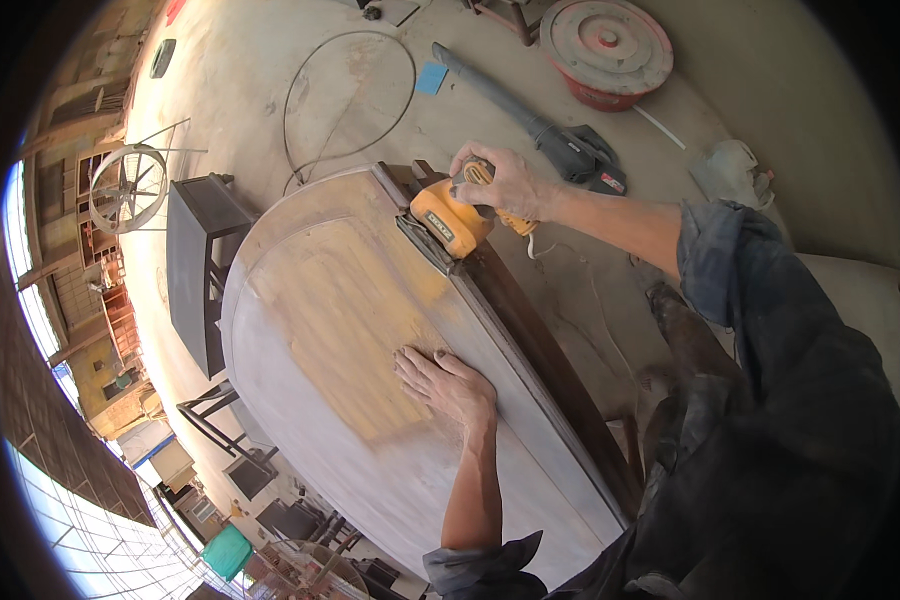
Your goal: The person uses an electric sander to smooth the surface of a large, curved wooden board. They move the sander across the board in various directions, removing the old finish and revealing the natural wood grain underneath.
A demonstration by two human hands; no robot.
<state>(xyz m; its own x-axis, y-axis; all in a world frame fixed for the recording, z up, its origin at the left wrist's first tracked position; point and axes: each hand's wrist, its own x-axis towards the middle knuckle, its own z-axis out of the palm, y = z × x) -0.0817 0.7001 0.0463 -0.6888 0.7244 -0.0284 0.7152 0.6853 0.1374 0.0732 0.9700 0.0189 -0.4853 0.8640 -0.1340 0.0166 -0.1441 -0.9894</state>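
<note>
My left hand (pixel 450 386) lies palm down with fingers spread on a large wooden tabletop (pixel 330 315) with a rounded end. Beneath and around it the surface is yellowish-brown, while the rest looks pale and dusty. Higher in the picture, my right hand (pixel 506 184) grips a yellow DeWalt power sander (pixel 450 217). Its dark base rests on the tabletop's border, along the straight molded edge. A white cord end shows by the sander's rear. Dust coats both hands.
Beyond the tabletop lie a leaf blower (pixel 570 150), a looped cable (pixel 289 105), a blue sheet (pixel 431 78) and a lidded red tub (pixel 607 52). A plastic bag (pixel 731 176) is at right. Dark furniture (pixel 195 262) and a round fan (pixel 129 189) stand at left.
</note>
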